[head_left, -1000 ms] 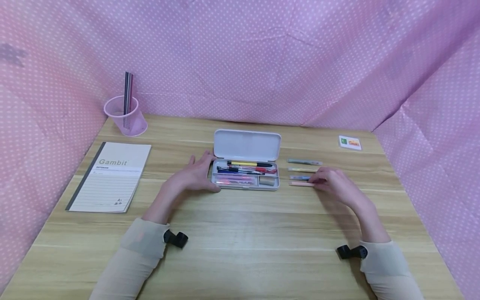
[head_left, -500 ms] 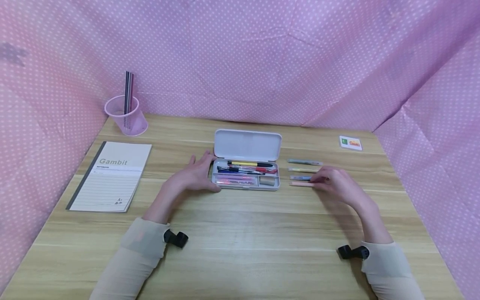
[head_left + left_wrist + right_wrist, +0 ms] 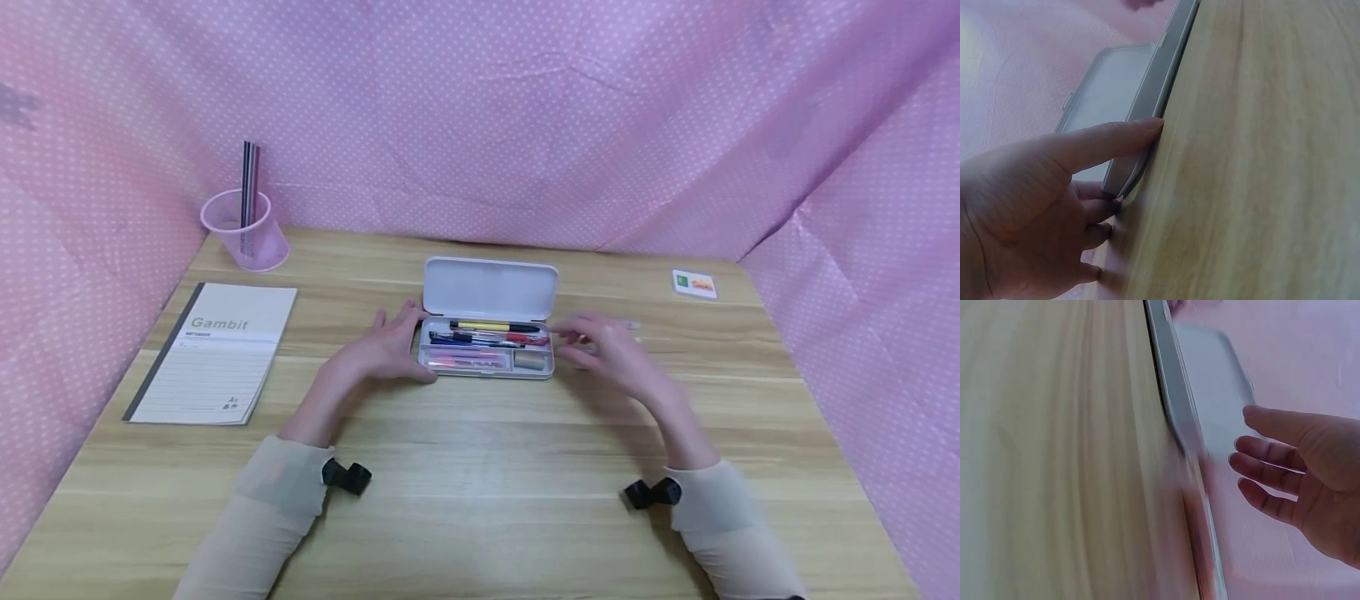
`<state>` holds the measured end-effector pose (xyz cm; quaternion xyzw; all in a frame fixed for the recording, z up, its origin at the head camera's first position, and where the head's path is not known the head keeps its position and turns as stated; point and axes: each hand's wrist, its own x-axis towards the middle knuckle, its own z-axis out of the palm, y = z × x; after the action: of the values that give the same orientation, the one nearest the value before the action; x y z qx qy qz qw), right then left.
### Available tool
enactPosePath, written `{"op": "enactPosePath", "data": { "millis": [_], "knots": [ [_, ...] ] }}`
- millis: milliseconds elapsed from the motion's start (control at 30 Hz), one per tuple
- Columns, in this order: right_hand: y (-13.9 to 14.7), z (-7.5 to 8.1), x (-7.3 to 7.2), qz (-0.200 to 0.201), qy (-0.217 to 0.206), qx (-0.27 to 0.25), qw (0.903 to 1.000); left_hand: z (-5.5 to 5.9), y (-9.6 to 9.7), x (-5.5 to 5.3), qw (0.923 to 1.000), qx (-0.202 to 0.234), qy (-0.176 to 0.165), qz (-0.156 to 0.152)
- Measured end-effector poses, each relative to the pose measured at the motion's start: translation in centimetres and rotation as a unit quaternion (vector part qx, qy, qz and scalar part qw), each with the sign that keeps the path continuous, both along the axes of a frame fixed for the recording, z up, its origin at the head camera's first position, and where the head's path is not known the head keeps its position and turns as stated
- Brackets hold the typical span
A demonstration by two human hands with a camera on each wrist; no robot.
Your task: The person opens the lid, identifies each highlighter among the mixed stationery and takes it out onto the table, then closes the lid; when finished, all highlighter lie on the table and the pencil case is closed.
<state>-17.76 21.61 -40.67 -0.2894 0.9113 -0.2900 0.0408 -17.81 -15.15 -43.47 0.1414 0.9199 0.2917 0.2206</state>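
A white pencil case (image 3: 489,285) lies in the middle of the table with its lid raised. Several pens, including a yellow-and-black pen (image 3: 491,327), fill its back compartment. Pink and purple sticks (image 3: 468,358) lie at the front left, beside a grey-brown block (image 3: 529,360). My left hand (image 3: 378,350) holds the case's left end, thumb on the front side and fingers around the back. At the right end, my right hand (image 3: 607,350) hovers with loosely bent fingers and nothing in them. Most of the pale pens (image 3: 632,324) beyond it are hidden behind this hand.
On the left lies a notebook (image 3: 213,354), with a pink mesh cup (image 3: 258,246) of dark sticks behind it. A small white card (image 3: 694,284) sits at the back right. Pink dotted cloth (image 3: 480,125) surrounds the table.
My right hand has left the row of pale pens and moved left to the case's right end. The left hand keeps its place on the case.
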Motion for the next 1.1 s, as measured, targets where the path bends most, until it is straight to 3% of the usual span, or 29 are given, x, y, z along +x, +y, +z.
{"op": "enactPosePath", "data": {
  "millis": [200, 467, 667, 1100],
  "knots": [
    [-5.4, 0.0, -0.3, 0.062, -0.005, -0.013, 0.9980, 0.0, -0.1, 0.0, 1.0000, 0.002, 0.008, -0.002],
    [-9.8, -0.1, -0.2, 0.108, 0.014, 0.057, 0.9924, 0.1, 0.0, 0.0, 1.0000, -0.006, 0.004, 0.005],
    [-10.8, -0.6, 0.2, 0.123, 0.003, 0.086, 0.9887, 0.0, -0.2, 0.0, 1.0000, -0.001, 0.003, 0.003],
    [-10.9, -0.7, 1.1, 0.112, 0.051, 0.136, 0.9831, -0.1, -0.1, 0.1, 0.9999, 0.003, 0.010, -0.004]
  ]
}}
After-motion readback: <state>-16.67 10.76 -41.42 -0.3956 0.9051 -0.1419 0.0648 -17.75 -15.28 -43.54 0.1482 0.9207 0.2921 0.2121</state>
